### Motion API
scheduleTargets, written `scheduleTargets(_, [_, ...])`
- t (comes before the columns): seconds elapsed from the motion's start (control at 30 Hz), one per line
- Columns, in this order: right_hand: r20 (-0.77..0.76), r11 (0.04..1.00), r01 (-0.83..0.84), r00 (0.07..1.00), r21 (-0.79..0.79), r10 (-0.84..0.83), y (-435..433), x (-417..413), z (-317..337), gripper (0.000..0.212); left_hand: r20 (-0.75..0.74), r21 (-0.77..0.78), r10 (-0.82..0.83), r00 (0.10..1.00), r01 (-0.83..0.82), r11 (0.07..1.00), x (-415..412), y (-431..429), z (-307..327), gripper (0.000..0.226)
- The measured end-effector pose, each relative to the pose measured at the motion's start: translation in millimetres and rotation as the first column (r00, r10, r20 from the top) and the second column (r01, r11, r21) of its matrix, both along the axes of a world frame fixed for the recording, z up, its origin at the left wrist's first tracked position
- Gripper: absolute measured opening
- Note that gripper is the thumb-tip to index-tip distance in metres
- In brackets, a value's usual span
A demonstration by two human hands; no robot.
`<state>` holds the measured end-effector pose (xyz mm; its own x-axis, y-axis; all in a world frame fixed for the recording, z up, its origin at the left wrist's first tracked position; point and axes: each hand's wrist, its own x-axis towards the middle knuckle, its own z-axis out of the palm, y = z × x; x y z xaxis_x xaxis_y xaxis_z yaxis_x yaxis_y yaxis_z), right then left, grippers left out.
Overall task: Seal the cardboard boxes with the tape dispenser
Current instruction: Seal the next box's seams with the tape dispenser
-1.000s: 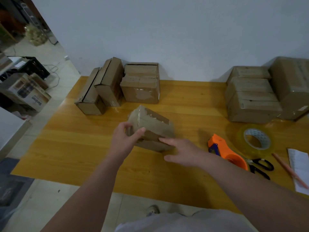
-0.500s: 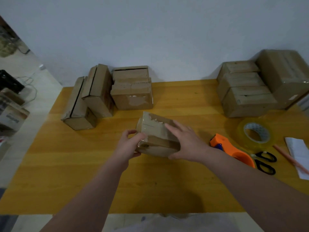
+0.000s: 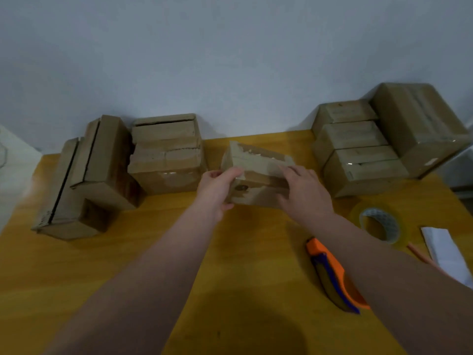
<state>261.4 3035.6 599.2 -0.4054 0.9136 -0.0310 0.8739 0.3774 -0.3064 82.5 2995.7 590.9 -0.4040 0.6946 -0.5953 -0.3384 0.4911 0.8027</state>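
The left hand (image 3: 217, 192) and right hand (image 3: 304, 194) clasp a cardboard box (image 3: 256, 162) in the gap between the left stack (image 3: 163, 155) and right stack (image 3: 358, 160) along the wall (image 3: 230, 60); the tape dispenser (image 3: 335, 275) lies on the open yellow table (image 3: 76, 278) nearby.

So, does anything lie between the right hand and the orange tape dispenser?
Nothing visible does. The tape dispenser lies on the table, bare wood between it and the right hand, which holds the box.

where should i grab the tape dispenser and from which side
Grip the dispenser across its orange body, about mid-length, coming down from above with the right hand once it frees the box. It lies flat on the table, long and narrow, so fingers can span its width. Which end is the handle is unclear.
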Motion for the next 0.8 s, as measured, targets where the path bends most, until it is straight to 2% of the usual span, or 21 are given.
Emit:
scheduleTargets(0.17, [-0.018, 0.996, 0.082, 0.997, 0.018, -0.081, 55, 11, -11, 0.058, 0.113, -0.014, 0.048, 0.992, -0.047, 0.999, 10, 74, -13, 0.071])
scheduleTargets(0.37, [0.034, 0.995, 0.068, 0.997, -0.072, -0.065, 111, 15, -27, 0.068, 0.165, -0.043, 0.136, 0.977, -0.131, 0.99, 27, 151, -29, 0.063])
scheduleTargets(0.47, [0.056, 0.993, 0.064, 0.997, -0.103, -0.059, 128, 10, -36, 0.071, 0.21, -0.044, 0.12, 0.97, -0.114, 0.993, 32, 174, -39, 0.062])
scheduleTargets(0.6, [0.05, 0.991, 0.102, 0.994, -0.092, -0.098, 140, 4, -44, 0.062, 0.212, -0.043, 0.112, 0.971, -0.105, 0.994, 35, 193, -52, 0.058])
scheduleTargets(0.8, [0.073, 0.974, 0.176, 0.983, -0.14, -0.167, 148, -3, -52, 0.052, 0.182, -0.061, -0.04, 0.983, 0.051, 0.997, 36, 196, -53, 0.036])
